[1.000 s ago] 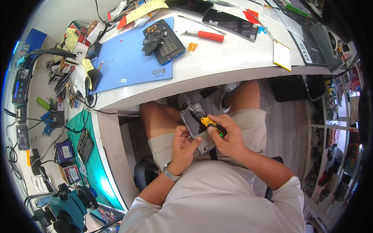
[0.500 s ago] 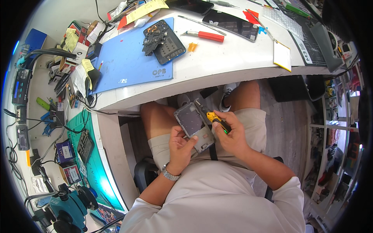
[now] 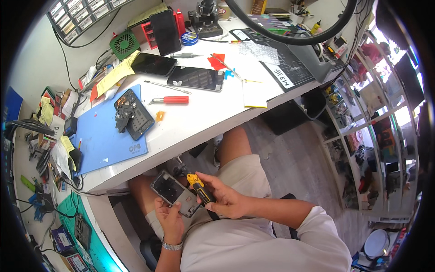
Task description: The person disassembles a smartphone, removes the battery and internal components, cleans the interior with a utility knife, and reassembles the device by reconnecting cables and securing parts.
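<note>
Over my lap, my left hand [image 3: 170, 219] grips a grey phone frame [image 3: 186, 202] by its lower left edge, thumb on its face. The frame lies tilted, with a dark panel area in its upper part. My right hand [image 3: 227, 198] is closed round a small yellow-and-black handheld power tool [image 3: 199, 187], just right of the frame. The tool's slim silvery front end points up and left past the frame's upper edge. Whether it touches the frame, I cannot tell.
On the white bench [image 3: 181, 120] lie a blue mat [image 3: 97, 140] with an opened phone [image 3: 140, 118], a red-handled knife [image 3: 174, 99] and a dark phone screen [image 3: 197, 78]. A black bin [image 3: 283, 119] stands beneath the bench; shelves [image 3: 362, 131] rise at right.
The view has swung to the right, so bench, lap and hands appear further left and the rear of the bench shows. The right hand's tool has turned, hiding its green lights.
</note>
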The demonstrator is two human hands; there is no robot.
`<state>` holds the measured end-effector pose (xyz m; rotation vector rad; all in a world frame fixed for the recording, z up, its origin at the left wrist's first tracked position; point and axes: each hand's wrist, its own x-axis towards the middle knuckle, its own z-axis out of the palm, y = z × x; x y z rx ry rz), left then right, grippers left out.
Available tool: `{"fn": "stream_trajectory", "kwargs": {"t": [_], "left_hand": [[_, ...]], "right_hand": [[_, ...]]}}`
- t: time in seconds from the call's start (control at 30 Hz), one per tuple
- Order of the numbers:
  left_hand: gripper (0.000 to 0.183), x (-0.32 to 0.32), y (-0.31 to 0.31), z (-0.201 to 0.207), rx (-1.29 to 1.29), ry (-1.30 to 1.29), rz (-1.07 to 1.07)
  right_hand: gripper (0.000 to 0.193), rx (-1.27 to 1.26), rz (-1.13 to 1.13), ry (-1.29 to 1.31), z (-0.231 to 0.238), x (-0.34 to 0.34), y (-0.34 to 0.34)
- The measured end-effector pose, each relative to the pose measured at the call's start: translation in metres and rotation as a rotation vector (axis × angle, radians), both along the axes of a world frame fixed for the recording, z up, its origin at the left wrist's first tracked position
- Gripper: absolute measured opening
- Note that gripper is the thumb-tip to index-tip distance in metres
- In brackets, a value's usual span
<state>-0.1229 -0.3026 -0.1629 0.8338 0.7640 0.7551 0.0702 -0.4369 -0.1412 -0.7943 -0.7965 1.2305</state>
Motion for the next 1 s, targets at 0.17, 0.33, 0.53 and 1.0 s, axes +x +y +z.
{"fn": "stream_trajectory", "kwargs": {"t": [0.17,0.33,0.53,1.0], "left_hand": [[0.045,0.0,0.002,0.0,0.029,-0.042,0.007],[0.055,-0.006,0.007,0.013,-0.025,-0.136,0.052],[0.077,-0.019,0.022,0.01,-0.201,-0.354,0.079],[0.077,-0.002,0.042,0.061,-0.022,-0.541,-0.081]], "right_hand": [[0.098,0.017,-0.096,-0.044,0.023,0.011,-0.001],[0.085,0.081,-0.34,-0.117,0.042,0.034,-0.002],[0.048,-0.313,-0.97,-1.101,0.081,0.145,0.013],[0.048,-0.724,-1.105,-1.784,0.107,0.237,0.066]]}}
